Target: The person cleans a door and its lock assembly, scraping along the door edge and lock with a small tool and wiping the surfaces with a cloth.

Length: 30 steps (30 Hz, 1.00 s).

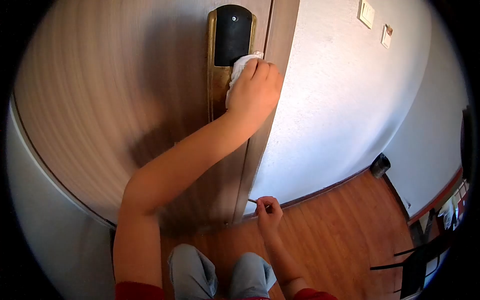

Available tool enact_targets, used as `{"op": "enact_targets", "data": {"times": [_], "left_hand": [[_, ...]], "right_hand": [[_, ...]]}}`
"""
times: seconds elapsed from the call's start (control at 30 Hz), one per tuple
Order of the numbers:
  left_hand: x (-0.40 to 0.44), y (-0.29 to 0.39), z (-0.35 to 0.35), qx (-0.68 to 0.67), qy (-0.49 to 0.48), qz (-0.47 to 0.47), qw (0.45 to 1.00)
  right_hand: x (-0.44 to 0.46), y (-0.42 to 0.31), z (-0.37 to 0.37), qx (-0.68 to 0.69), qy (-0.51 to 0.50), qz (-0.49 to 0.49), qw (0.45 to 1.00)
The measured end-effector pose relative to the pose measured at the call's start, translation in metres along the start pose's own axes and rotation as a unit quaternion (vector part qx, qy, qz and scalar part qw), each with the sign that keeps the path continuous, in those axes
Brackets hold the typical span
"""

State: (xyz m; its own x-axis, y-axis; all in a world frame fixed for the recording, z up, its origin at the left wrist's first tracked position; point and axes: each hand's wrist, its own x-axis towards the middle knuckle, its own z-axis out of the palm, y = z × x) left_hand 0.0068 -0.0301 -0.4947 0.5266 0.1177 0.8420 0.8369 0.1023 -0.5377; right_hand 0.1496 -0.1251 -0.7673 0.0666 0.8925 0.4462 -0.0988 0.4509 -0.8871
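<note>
My left hand [256, 90] is closed on a crumpled white cloth or tissue [241, 66], pressed against the lower right side of a door lock [233, 40]. The lock has a black upper panel and a worn brass-coloured frame. It is mounted on a wood-grain door [100, 100], near the door's right edge. The handle area of the lock is hidden behind my left hand and arm. Lower down, my right hand [270, 212] pinches a thin dark rod-like object [252, 201]; only its tip shows, pointing left toward the door frame.
A white wall [340, 95] with switch plates [366, 13] stands to the right of the door frame [280, 45]. A black bin [380, 165] sits in the far corner on the wooden floor [340, 225]. Dark furniture [417, 270] is at the lower right.
</note>
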Motion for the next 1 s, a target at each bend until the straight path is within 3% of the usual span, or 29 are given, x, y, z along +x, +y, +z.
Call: {"op": "enact_targets", "data": {"times": [0.13, 0.23, 0.33, 0.37, 0.47, 0.53, 0.6, 0.7, 0.77, 0.87, 0.9, 1.0], "left_hand": [[0.003, 0.001, 0.004, 0.002, -0.007, -0.004, 1.0], [0.002, 0.0, 0.002, -0.021, 0.011, -0.009, 1.0], [-0.011, 0.005, -0.01, -0.025, 0.002, -0.02, 0.999], [0.018, 0.006, 0.019, -0.034, -0.005, -0.015, 0.999], [0.0, 0.004, 0.001, -0.046, 0.002, -0.027, 0.999], [-0.002, 0.008, -0.004, -0.062, -0.075, -0.034, 0.995], [-0.001, 0.01, -0.006, -0.066, -0.085, -0.041, 0.993], [-0.005, 0.02, -0.011, -0.077, -0.1, -0.06, 0.99], [-0.01, 0.025, -0.012, -0.112, -0.105, -0.063, 0.986], [-0.012, 0.028, -0.029, -0.144, -0.099, -0.046, 0.984], [-0.013, 0.03, -0.041, -0.17, -0.141, -0.055, 0.974], [-0.016, 0.022, -0.061, -0.227, -0.122, -0.054, 0.965]], "right_hand": [[0.008, -0.007, 0.002, -0.051, 0.01, -0.057, 0.997], [0.006, -0.03, 0.005, 0.026, 0.012, -0.002, 1.0], [-0.009, -0.026, 0.006, 0.015, 0.007, -0.004, 1.0], [0.028, -0.036, 0.001, 0.015, 0.014, 0.006, 1.0], [0.014, -0.043, 0.01, -0.034, 0.044, -0.053, 0.997], [0.026, -0.067, 0.016, -0.017, 0.1, -0.077, 0.992], [0.041, -0.08, 0.014, -0.021, 0.109, -0.141, 0.984], [0.061, -0.108, 0.018, -0.001, 0.147, -0.142, 0.979], [0.081, -0.125, 0.018, -0.045, 0.158, -0.245, 0.955], [0.112, -0.144, 0.021, -0.043, 0.182, -0.255, 0.949], [0.124, -0.155, 0.025, -0.082, 0.175, -0.277, 0.941], [0.16, -0.173, 0.04, -0.158, 0.115, -0.32, 0.927]]}}
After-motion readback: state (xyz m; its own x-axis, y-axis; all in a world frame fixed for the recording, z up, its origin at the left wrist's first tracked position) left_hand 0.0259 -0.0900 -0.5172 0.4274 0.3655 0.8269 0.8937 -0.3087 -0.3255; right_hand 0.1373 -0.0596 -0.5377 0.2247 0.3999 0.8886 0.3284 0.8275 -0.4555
